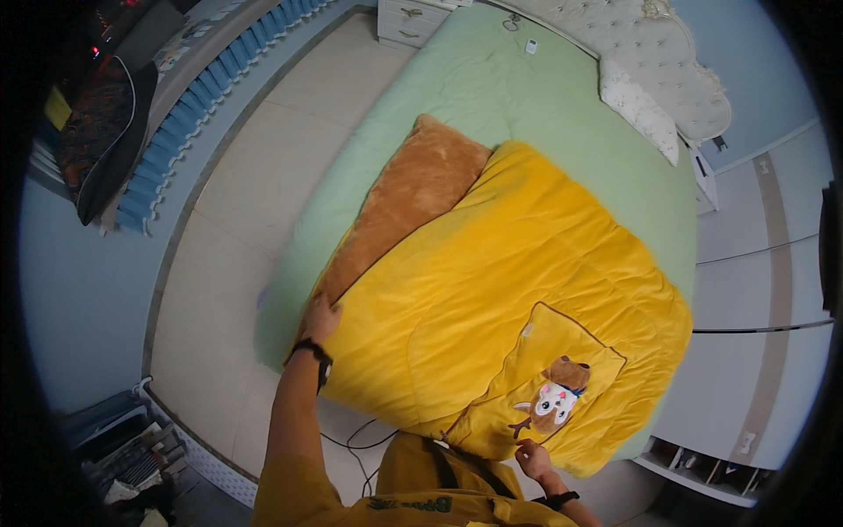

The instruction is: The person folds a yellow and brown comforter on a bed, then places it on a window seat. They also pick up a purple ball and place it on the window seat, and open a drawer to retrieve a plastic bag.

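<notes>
A thick yellow plush quilt (474, 263) lies over the lower part of the bed. Along its left side, a brown plush underside (421, 178) shows where the edge is folded back. My left hand (321, 319) grips the quilt at the lower end of this brown strip, with some fingers hidden. Near the bed's foot edge, my right hand (532, 458) has curled fingers beside the quilt's lower border; whether they pinch the cloth is unclear. Just above it is a cartoon deer appliqué (554, 403) on a piped yellow panel (553, 336).
Pale green sheet (461, 85) covers the mattress, with a small white remote (531, 46) near the tufted headboard (632, 33). A floral pillow (635, 109) leans there. Black cables (355, 451) lie on the tile floor by my legs. A white wardrobe (737, 290) stands right.
</notes>
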A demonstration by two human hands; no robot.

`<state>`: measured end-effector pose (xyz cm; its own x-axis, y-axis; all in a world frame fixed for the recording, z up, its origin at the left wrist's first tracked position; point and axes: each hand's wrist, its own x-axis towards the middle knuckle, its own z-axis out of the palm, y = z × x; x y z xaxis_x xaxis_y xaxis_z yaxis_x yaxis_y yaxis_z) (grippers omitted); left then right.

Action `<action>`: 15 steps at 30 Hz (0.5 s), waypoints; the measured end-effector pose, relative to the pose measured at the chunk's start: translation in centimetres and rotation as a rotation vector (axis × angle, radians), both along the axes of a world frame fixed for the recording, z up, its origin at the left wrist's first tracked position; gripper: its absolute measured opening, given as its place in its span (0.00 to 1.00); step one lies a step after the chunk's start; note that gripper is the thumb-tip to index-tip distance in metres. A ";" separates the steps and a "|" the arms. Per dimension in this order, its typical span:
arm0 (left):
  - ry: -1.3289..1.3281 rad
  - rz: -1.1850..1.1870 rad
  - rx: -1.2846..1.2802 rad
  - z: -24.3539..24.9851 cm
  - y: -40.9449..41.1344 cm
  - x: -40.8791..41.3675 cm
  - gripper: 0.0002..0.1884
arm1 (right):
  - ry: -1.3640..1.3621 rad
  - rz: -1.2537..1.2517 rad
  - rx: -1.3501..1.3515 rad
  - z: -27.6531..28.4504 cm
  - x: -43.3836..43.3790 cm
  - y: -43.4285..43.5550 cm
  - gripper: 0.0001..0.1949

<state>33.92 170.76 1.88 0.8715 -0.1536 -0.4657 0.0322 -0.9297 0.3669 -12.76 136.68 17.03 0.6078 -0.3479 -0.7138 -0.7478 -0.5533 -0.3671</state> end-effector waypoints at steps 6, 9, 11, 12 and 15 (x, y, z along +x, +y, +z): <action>0.194 0.115 -0.187 -1.9 -16.1 6.4 0.33 | 0.086 -0.162 -0.148 1.2 -5.6 -2.9 0.14; 0.384 0.006 -0.224 -1.3 -20.3 6.8 0.29 | 0.110 -0.289 -0.136 0.0 -9.4 -3.9 0.15; 0.332 -0.216 -0.430 1.7 -22.0 6.4 0.25 | 0.176 -0.262 -0.155 0.4 -9.4 -3.3 0.15; 0.300 -0.323 -0.531 4.0 -21.9 6.6 0.24 | 0.184 -0.222 -0.153 1.0 -8.2 -3.1 0.15; -0.031 -0.256 -0.511 12.9 -18.5 7.7 0.19 | 0.181 -0.200 -0.159 1.9 -6.1 -2.4 0.16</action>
<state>41.59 152.28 14.83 0.7889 -0.5606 -0.2516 -0.1885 -0.6104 0.7693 -18.90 134.29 18.91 0.3842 -0.5639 -0.7310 -0.8927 -0.4288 -0.1384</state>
